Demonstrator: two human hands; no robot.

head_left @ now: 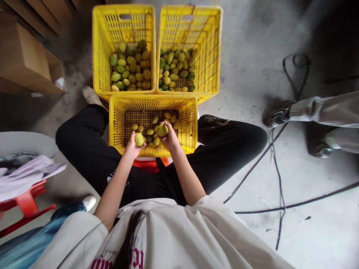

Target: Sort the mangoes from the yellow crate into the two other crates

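Note:
My left hand (133, 146) is closed round a yellow-green lemon (138, 139) above the near side of the front yellow crate (111, 125). Just to its right, my right hand (170, 137) grips another, slightly duller lemon (162, 130). Both hands are over the crate, a little apart from each other. Below them, several loose lemons (150, 132) lie on the crate's slatted floor, some partly hidden by my hands and the held fruit.
Beyond stand two deeper yellow crates, the left one (95, 52) and the right one (218, 52), both holding many green and yellow lemons. Cardboard boxes (24, 56) stand at left, near a red stool (26, 203). Black cables (276, 168) cross the floor by another person's shoe (277, 115).

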